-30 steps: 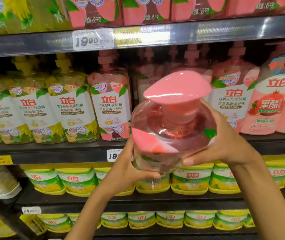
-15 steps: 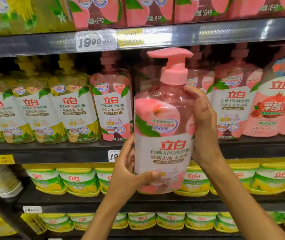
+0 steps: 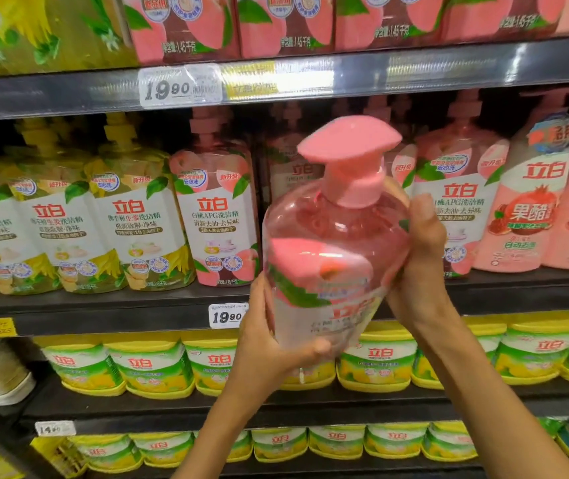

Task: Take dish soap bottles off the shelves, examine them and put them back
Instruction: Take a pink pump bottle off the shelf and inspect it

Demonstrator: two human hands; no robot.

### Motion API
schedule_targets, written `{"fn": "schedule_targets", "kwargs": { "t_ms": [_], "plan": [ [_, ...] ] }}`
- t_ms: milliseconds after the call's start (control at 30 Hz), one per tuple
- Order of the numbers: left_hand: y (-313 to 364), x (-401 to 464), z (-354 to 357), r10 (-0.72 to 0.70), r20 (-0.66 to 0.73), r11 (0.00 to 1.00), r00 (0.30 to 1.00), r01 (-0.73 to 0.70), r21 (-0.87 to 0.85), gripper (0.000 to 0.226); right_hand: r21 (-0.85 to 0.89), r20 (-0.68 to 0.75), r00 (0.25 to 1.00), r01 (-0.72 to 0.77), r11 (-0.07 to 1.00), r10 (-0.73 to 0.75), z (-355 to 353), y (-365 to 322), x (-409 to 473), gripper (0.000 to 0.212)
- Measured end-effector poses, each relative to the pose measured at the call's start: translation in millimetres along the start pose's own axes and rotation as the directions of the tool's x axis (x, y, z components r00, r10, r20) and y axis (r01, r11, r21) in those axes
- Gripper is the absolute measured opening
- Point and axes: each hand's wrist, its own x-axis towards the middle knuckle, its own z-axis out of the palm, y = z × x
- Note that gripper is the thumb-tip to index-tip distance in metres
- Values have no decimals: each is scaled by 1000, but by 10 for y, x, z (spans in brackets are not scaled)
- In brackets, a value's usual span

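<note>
A pink peach dish soap bottle with a pink pump top is held in front of the middle shelf, its top tilted toward the camera. My left hand grips its lower left side, thumb across the front of the label. My right hand grips its right side near the shoulder. Behind it there is a dark gap in the row of pink bottles.
Yellow-green soap bottles fill the left of the middle shelf, pink ones the right. Yellow and green tubs line the two lower shelves. Price tags hang on the shelf edges. Large pink packs stand on the top shelf.
The bottle stood upright with its label facing me half a second ago; now both hands have tipped its pump top toward the camera again.
</note>
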Motion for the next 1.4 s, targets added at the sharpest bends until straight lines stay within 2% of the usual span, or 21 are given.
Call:
{"fn": "schedule_targets", "kwargs": {
  "t_ms": [67,167,267,367,433,500,567,633,833,1033,1133,1200,1333,1400],
  "plan": [
    [-23,30,-26,8,-9,999,1000,-7,41,100,49,28,999,37,998,-38,-24,17,-15,53],
    [-20,41,-40,8,-9,996,1000,-7,85,105,119,-13,996,87,989,-86,-20,39,-54,43],
    [41,20,-40,0,7,1000,1000,-1,28,109,68,-71,996,57,996,-53,-8,48,-24,54],
    [96,-27,-6,-63,-13,995,998,61,-83,113,-51,-104,994,-50,997,45,7,52,39,72],
    [111,-74,20,-128,-10,982,992,126,-140,107,-128,-45,995,-91,988,86,4,79,75,76],
    [93,-107,33,-196,21,962,980,196,-191,92,-209,-2,989,-147,967,150,21,132,97,72],
    [67,-106,31,-271,41,932,962,273,-238,78,-243,-26,985,-174,954,173,49,187,133,62],
    [41,-69,8,-301,55,919,952,305,-250,73,-235,-64,980,-200,951,190,94,238,191,58],
    [86,322,-114,-202,67,965,977,211,-158,50,-264,-106,980,-191,945,169,202,287,495,67],
    [2,580,-202,-153,34,980,988,156,-127,66,-281,-122,987,-134,950,103,278,334,677,74],
    [-19,664,-178,-114,-23,989,993,111,-97,85,-264,-143,988,-87,961,50,285,418,743,65],
    [-26,711,-144,-81,-48,995,996,78,-66,89,-247,-156,988,-35,968,-4,271,483,775,53],
    [-95,775,-126,-47,-67,998,997,44,-33,80,-231,-197,977,30,973,-77,252,637,793,55],
    [-164,776,-109,-54,-103,998,993,52,-21,67,-303,-211,959,119,945,-189,258,695,808,45]
  ]
}}
